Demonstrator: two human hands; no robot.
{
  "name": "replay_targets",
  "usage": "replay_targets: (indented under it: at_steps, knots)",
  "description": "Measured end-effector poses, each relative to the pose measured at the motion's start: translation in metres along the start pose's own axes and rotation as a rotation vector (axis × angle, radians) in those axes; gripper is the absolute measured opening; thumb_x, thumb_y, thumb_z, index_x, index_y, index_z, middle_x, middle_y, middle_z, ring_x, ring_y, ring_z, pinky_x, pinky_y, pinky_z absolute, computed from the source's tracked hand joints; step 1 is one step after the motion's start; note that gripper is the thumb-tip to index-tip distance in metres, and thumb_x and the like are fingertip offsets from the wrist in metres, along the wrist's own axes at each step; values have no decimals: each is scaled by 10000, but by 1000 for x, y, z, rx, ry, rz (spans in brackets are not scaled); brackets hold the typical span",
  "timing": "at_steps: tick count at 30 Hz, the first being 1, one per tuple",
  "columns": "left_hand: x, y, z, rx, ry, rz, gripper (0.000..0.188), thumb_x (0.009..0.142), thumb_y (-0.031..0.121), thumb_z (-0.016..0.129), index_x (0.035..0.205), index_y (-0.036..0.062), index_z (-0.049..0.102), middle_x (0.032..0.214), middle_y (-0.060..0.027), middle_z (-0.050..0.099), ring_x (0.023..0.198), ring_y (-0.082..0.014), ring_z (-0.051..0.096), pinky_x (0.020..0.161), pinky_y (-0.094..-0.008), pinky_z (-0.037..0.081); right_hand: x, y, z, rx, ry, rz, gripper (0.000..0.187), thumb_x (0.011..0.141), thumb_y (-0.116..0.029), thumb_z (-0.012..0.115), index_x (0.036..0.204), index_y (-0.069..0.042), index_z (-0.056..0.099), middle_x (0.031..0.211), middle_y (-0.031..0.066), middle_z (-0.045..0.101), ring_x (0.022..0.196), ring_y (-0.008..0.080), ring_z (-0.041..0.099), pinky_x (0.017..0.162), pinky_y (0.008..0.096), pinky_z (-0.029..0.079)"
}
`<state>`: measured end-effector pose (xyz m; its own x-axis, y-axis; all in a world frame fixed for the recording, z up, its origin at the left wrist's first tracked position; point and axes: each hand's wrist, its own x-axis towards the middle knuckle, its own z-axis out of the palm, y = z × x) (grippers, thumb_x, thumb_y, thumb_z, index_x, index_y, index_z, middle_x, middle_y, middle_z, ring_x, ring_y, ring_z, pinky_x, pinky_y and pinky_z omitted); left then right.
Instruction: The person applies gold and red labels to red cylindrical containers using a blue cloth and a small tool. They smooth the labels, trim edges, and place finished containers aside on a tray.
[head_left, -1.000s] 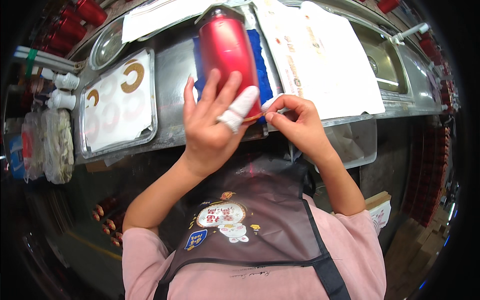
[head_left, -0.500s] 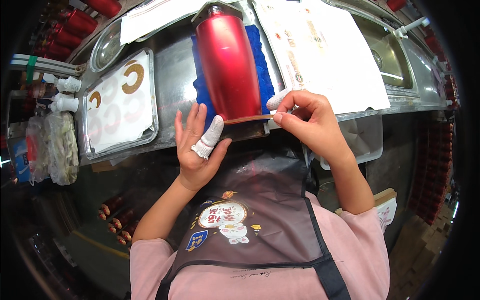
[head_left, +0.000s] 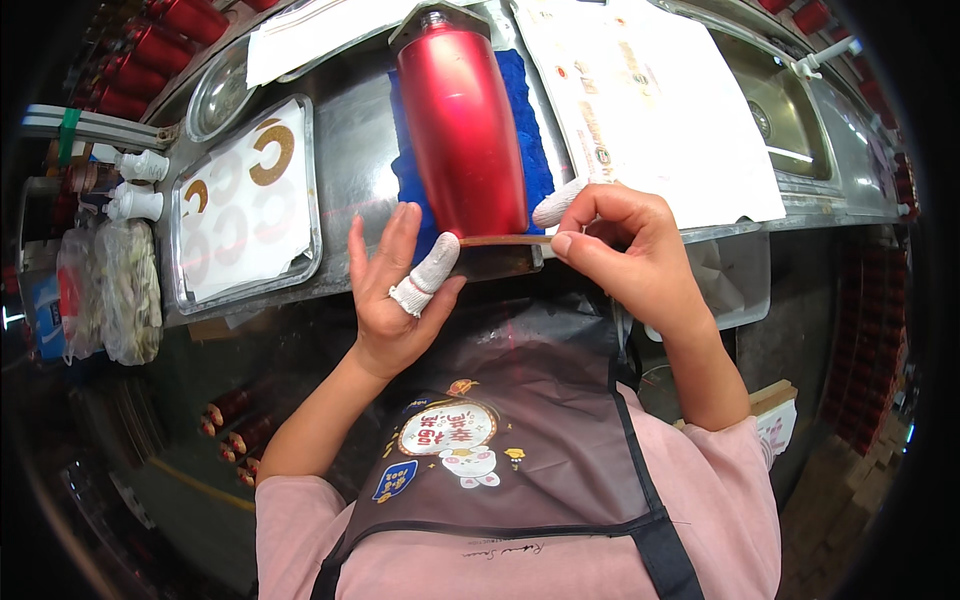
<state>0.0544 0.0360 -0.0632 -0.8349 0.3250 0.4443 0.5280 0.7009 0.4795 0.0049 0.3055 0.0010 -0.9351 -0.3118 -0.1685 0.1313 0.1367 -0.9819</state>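
Note:
A glossy red bottle (head_left: 465,130) lies on a blue cloth (head_left: 530,115), its neck pointing away from me and its base toward me. Across the base edge runs a thin brownish-gold strip (head_left: 500,240). My right hand (head_left: 640,250) pinches the strip's right end between thumb and a finger; a white finger cover (head_left: 560,203) is on its index finger. At the strip's left end rests the covered index fingertip of my left hand (head_left: 385,310). That hand's other fingers are stretched out and spread, and it grips nothing.
Left of the bottle, a metal tray (head_left: 316,200) bears a white sheet with gold C-shaped pieces. White printed sheets (head_left: 680,130) cover the right side, beside a metal sink (head_left: 785,110). A glass bowl (head_left: 220,95) stands at the back left. Plastic bags (head_left: 130,290) hang at the far left.
The view has shifted slightly. Both hands keep nearly the same pose at the bottle's base, with the strip still between them.

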Motion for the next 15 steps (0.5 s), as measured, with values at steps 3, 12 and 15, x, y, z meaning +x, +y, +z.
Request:
replay_targets:
  at_steps: [3,12,15]
  knots:
    - [3,2,0,31,-5,6,481,785,88,815,1257,117,727,1512,-216,512,1343,-415,546,1180,-613,201,5,6,-2,12,-1,46,104,875,-62,725,813,-31,648,727,-56,590,630,-13,482,556,171,348]
    - [26,12,-6,137,-6,120,491,743,102,808,1213,237,763,1486,-189,546,1276,-431,590,1148,-651,240,11,23,-2,26,2,67,102,891,-72,728,836,-32,651,740,-64,584,622,-19,470,534,174,331]
    - [37,19,-8,202,-1,158,480,733,130,794,1194,261,772,1474,-163,565,1267,-445,590,1135,-671,241,14,26,-1,15,-5,70,98,893,-73,726,840,-31,657,759,-64,588,632,-18,472,542,174,339]
